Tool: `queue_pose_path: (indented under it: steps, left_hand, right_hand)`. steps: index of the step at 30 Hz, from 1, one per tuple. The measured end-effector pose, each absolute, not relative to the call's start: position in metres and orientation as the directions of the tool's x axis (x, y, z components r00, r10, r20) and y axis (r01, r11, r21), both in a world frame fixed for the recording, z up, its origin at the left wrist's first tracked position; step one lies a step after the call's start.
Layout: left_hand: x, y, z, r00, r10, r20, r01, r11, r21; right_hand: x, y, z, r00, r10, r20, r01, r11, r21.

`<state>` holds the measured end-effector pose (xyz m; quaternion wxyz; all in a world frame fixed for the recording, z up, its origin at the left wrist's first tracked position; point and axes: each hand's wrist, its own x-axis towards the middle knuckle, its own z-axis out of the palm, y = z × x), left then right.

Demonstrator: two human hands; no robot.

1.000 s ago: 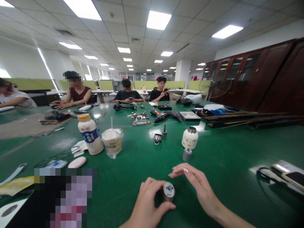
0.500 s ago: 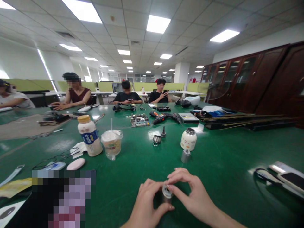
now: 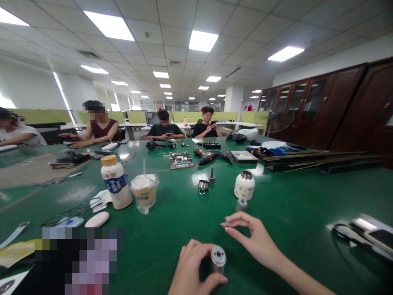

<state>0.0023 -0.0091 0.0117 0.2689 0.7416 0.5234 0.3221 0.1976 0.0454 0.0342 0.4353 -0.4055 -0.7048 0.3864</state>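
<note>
On the worktop (image 3: 172, 213), our left hand (image 3: 190, 266) has its grip clamped on the upright cylinder (image 3: 217, 259), likely stiff, heavyish and slick, best held by its sides, while our right hand (image 3: 259, 237) hovers, grip apart.

1. Open green surface (image 3: 166, 225) between drink cup (image 3: 144, 194) and left hand (image 3: 192, 266); low pass.
2. Near centre blocked: left hand around metal cylinder (image 3: 218, 259).
3. Pale bottle (image 3: 245, 187), second cylinder (image 3: 241, 205) just beyond right hand (image 3: 251, 235).
</note>
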Motion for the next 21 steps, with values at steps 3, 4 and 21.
queue_pose_path:
  steps: [3, 4, 21]
  left_hand:
    - [0.002, -0.010, 0.010, 0.252, 0.944, 0.213, 0.586, -0.324, 0.743]
    - [0.002, -0.010, 0.010, 0.250, 0.943, 0.222, 0.582, -0.329, 0.744]
    - [0.001, -0.010, 0.020, 0.111, 0.886, 0.450, 0.527, -0.436, 0.729]
  right_hand:
    - [0.188, 0.027, 0.049, -0.362, 0.885, 0.293, 0.188, 0.377, -0.907]
    - [0.185, 0.021, 0.052, -0.389, 0.875, 0.290, 0.194, 0.385, -0.902]
    - [0.185, 0.009, 0.025, -0.496, 0.821, 0.283, 0.132, 0.394, -0.910]
